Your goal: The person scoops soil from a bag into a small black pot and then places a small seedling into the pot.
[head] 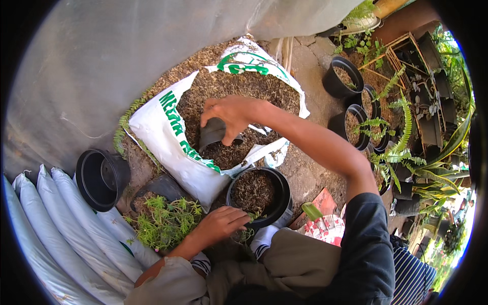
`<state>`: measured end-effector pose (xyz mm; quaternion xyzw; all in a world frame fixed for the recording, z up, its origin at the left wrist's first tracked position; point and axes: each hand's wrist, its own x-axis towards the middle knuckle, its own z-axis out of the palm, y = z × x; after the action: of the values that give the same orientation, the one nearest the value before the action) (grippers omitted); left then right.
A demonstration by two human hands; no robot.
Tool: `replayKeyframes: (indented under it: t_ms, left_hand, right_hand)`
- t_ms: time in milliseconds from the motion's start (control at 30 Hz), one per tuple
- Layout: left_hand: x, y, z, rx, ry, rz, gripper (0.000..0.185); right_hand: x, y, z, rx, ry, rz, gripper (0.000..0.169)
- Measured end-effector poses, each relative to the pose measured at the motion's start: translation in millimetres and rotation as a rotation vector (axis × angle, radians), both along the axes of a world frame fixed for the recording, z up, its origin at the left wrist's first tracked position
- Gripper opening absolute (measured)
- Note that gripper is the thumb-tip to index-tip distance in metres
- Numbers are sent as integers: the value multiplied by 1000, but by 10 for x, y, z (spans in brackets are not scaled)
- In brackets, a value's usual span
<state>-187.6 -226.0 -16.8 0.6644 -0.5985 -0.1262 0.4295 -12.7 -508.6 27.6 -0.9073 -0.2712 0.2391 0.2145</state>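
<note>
My right hand (232, 114) grips a small dark plastic pot (213, 133), which is tipped on its side in loose brown potting mix (236, 85). The mix fills a torn white plastic sack (160, 126) with green print. Just below the sack stands a larger black plastic pot (282, 194), partly filled with mix (253, 188). My left hand (225, 225) is at this pot's near rim, fingertips by a small green plant (257, 215) that hangs at the edge. Whether those fingers pinch its stem cannot be made out.
An empty black pot (101, 179) lies tilted on stacked white bags (68, 213) at left. A leafy green plant (167, 221) grows beside my left forearm. Filled black pots (343, 78) and ferns (404, 126) line the right. A green handle (312, 211) lies near my knee.
</note>
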Motion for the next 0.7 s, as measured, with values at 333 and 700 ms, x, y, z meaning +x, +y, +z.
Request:
replayKeyframes:
  t_ms: [333, 700]
  left_hand:
    - [47, -77, 77, 106, -29, -58, 41]
    - [1, -157, 79, 183, -80, -61, 44]
  right_hand:
    - [-439, -260, -186, 286, -86, -185, 73]
    - [-658, -478, -578, 567, 87, -551, 78]
